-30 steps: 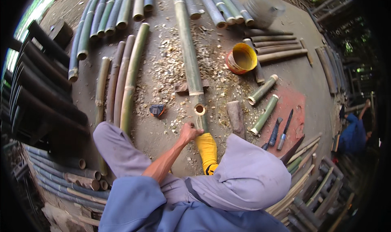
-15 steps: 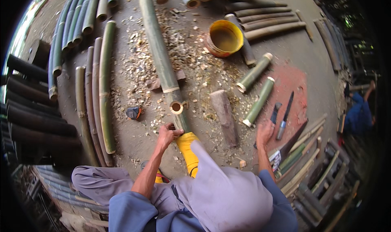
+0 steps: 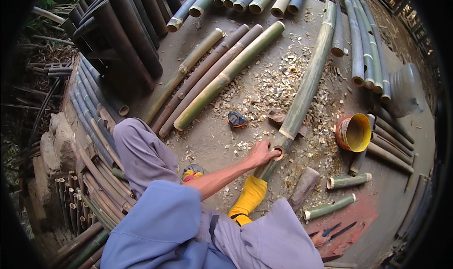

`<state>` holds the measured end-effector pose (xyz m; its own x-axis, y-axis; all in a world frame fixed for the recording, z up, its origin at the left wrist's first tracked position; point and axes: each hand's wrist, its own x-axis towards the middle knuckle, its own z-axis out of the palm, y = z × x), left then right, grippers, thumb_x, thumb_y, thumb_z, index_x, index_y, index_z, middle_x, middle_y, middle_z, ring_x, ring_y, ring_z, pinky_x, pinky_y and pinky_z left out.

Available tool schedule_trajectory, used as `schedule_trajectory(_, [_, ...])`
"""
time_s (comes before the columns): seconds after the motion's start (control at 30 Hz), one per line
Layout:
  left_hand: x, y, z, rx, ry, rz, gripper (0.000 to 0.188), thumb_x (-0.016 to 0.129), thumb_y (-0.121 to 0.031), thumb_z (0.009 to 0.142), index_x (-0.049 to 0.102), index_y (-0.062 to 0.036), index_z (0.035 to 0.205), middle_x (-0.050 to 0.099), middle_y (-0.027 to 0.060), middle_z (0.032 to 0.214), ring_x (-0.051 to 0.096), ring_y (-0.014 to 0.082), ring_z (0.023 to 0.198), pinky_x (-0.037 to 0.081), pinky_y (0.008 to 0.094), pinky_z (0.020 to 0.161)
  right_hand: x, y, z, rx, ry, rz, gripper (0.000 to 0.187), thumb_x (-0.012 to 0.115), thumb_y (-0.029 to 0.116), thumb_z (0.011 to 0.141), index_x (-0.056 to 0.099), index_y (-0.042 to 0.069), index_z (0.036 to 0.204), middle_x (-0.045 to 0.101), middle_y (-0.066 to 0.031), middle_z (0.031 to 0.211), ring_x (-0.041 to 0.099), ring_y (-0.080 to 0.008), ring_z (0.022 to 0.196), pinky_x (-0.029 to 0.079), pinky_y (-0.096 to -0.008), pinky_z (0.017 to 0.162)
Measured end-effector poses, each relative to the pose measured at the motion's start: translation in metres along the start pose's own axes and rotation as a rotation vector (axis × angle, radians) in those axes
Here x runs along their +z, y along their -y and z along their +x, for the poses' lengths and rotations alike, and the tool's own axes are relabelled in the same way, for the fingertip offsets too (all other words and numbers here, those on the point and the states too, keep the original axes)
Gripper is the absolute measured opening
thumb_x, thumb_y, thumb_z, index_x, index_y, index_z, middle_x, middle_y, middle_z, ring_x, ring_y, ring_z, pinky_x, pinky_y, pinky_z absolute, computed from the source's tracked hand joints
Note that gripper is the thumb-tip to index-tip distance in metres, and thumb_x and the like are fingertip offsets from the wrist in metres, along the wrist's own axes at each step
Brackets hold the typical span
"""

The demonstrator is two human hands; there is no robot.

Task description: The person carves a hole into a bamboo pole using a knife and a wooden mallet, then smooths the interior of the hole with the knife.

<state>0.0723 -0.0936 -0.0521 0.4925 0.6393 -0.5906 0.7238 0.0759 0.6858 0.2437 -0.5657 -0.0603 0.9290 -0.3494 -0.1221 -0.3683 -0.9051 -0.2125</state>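
A long green bamboo pole [image 3: 306, 94] runs from the far edge down to my foot, with a round hole cut in its near end. My left hand [image 3: 263, 153] is closed at this hole, fingers curled onto the rim. Against the pole's near end rests my foot in a yellow sock [image 3: 251, 193]. Far to the right, low beside my knee, my right hand [image 3: 321, 239] is closed round the handle of a dark-bladed tool [image 3: 332, 229] lying on a red patch. A knife [image 3: 344, 230] lies next to it. My knee hides part of this arm.
Wood chips [image 3: 288, 75] litter the ground around the pole. A yellow and red bucket [image 3: 344, 133], a stone-like block [image 3: 304, 186] and two short bamboo pieces [image 3: 330, 206] stand or lie right. A tape measure [image 3: 236, 119] lies left, near several bamboo lengths [image 3: 231, 77].
My view has swung, so the scene is turned and shifted. My left hand has moved up the pole from its near end to the hole. My right hand stays by the tools.
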Motion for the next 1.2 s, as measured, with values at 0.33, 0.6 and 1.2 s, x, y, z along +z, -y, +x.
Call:
schedule_trajectory(0.33, [0.001,0.015,0.019,0.192,0.126,-0.042,0.039,0.063,-0.036,0.087,0.063,0.0027,0.092,0.061,0.0141,0.07,0.056,0.022,0.063,0.047,0.0395,0.06,-0.063,0.184,-0.012,-0.69,0.097,0.397,0.045,0.064,0.011,0.083,0.048,-0.003,0.123,0.061,-0.0191,0.107,0.06,-0.0278,0.094,0.048,-0.0366,0.08])
schedule_trajectory(0.6, [0.008,0.008,-0.01,0.1,0.223,-0.224,0.077,0.079,-0.046,0.069,0.054,-0.0026,0.127,0.061,0.0149,0.118,0.058,0.0245,0.109,0.047,0.0345,0.092,-0.07,0.341,0.073,-0.895,0.434,0.117,0.037,0.069,0.017,0.069,0.059,-0.001,0.099,0.06,-0.0177,0.072,0.061,-0.0279,0.067,0.047,-0.0406,0.066])
schedule_trajectory(1.2, [-0.007,-0.025,-0.052,0.242,0.0,-0.129,0.052,0.078,-0.022,0.075,0.06,0.0012,0.117,0.065,0.014,0.1,0.064,0.0234,0.097,0.051,0.0347,0.087,-0.081,0.316,-0.036,-0.813,0.449,0.427,0.061,0.065,0.02,0.084,0.039,0.006,0.138,0.064,-0.0135,0.091,0.061,-0.0201,0.073,0.051,-0.0321,0.068])
